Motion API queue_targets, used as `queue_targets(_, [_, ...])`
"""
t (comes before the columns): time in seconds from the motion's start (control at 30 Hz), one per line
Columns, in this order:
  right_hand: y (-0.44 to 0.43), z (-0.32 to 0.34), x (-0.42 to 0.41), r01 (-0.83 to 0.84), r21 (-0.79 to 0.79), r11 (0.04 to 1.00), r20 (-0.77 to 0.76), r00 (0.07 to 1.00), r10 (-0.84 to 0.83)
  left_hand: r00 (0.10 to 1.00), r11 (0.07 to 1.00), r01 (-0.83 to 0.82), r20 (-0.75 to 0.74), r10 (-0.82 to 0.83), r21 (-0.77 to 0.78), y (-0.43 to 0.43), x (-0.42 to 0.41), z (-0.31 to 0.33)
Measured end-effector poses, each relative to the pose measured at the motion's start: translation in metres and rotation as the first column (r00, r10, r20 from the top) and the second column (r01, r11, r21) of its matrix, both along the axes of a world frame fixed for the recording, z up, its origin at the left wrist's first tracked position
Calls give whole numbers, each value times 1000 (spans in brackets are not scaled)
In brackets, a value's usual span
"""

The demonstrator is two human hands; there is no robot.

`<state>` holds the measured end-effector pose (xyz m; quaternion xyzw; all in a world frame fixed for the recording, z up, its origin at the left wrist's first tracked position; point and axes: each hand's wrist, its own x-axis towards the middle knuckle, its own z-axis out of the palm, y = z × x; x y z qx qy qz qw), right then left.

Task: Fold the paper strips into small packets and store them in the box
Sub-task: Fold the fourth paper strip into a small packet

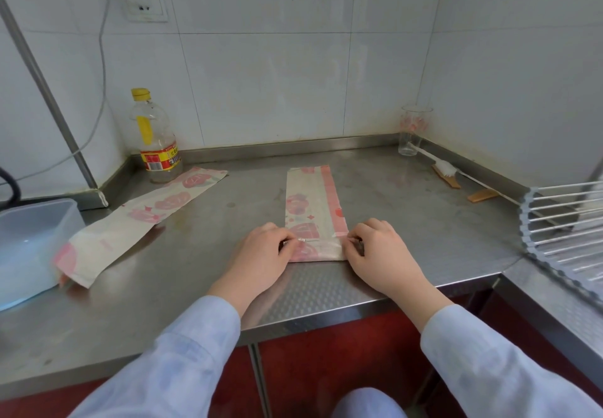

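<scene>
A long paper strip (310, 202) printed with pink roses lies lengthwise on the steel counter (408, 222), its near end folded over. My left hand (264, 254) pinches the left corner of that fold and my right hand (378, 248) pinches the right corner. A second rose-printed strip (137, 218) lies diagonally at the left, its near end resting against a translucent plastic box (29, 248) at the far left edge.
A nearly empty bottle (156, 137) with a yellow cap stands at the back left. A glass cup (412, 130), a white brush (447, 168) and small wooden pieces (483, 195) sit at the back right. A white wire rack (564, 222) juts in at the right.
</scene>
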<state>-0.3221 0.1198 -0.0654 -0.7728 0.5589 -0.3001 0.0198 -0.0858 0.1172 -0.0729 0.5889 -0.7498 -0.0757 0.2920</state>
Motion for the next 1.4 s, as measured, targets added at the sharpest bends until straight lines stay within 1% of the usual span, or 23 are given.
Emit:
queue_targets(0.07, [0, -1, -2, -23, -14, 1000, 19, 1000, 23, 999, 999, -13, -36, 11, -50, 1, -1, 0])
queue_targets(0.13, [1, 0, -2, -53, -23, 998, 26, 998, 54, 998, 991, 33, -47, -39, -127, 2, -1, 2])
queue_targets(0.2, [1, 1, -3, -88, -26, 996, 20, 996, 88, 992, 978, 124, -5, -127, -165, 3, -1, 4])
queue_targets(0.27, [1, 2, -3, -99, -36, 994, -1, 995, 99, 982, 970, 188, 42, -183, -153, 8, -1, 8])
queue_targets(0.4, [7, 4, -2, -81, -82, 993, -60, 995, 76, 975, 961, 206, 126, -185, -184, 16, 2, 7])
queue_targets(0.5, [10, 6, -1, -98, -55, 994, -114, 989, 91, 971, 954, 210, 156, -179, -213, 14, 2, 7])
queue_targets(0.6, [10, 7, -2, -122, -61, 991, -153, 982, 112, 980, 964, 167, 140, -140, -207, 14, 0, 8])
queue_targets(0.7, [10, 5, -1, -138, -141, 980, -139, 983, 119, 996, 981, 88, 11, -87, -170, 14, 1, 6])
queue_targets(0.77, [9, 4, -1, -140, -160, 977, -119, 985, 121, 997, 989, 58, -46, -65, -135, 13, 1, 5])
queue_targets(0.93, [4, 2, -1, -124, -75, 989, -46, 992, 120, 994, 998, 8, -108, -15, -67, 11, 0, 2])
queue_targets(1.07, [0, 1, 0, -124, -20, 992, 3, 992, 124, 995, 997, -56, -85, 52, -52, 9, 0, 1])
queue_targets(1.17, [-4, -2, 0, -42, 6, 999, 20, 999, 41, 993, 994, -85, -89, 78, -73, 7, 1, 1])
queue_targets(1.27, [-8, -5, -1, 41, 29, 999, 2, 999, -42, 997, 990, -9, -80, -2, -138, 7, 1, 3])
queue_targets(1.33, [-8, -4, 0, 32, 34, 999, 11, 999, -33, 995, 983, 90, -31, -96, -159, 8, 1, 6])
queue_targets(1.4, [-5, -2, -1, -17, -1, 1000, 28, 999, 17, 987, 973, 160, 2, -162, -165, 10, 1, 8])
